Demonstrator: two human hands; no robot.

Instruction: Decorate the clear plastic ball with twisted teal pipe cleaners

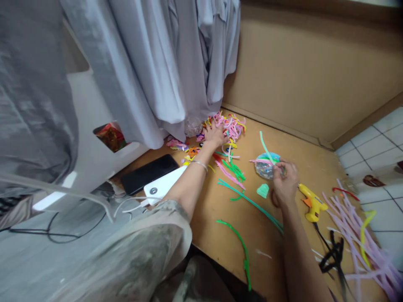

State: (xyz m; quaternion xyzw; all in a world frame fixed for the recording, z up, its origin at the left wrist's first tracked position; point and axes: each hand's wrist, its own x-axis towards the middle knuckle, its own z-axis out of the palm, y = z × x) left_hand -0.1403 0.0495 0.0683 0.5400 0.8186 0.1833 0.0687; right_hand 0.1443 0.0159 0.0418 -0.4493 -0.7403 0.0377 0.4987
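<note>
My left hand [215,135] reaches across to a heap of pink pipe cleaners [234,127], its fingers spread over the near edge of the pile. Between the pinched thumb and fingers of my right hand [286,176] is the lower end of a mint-green pipe cleaner [266,149], which points up and away. Just under it lies a round clear container [263,171] with colourful bits inside. A small mint-green piece [262,191] rests close by on the wooden table. Several bent green pipe cleaners [234,170] lie near my left wrist.
At right are a yellow glue gun [313,203], a bundle of lilac pipe cleaners [362,239] and black strips [333,253]. A black phone [149,174] and a white phone or power bank [165,184] lie left. Grey clothes [157,63] hang over the back left.
</note>
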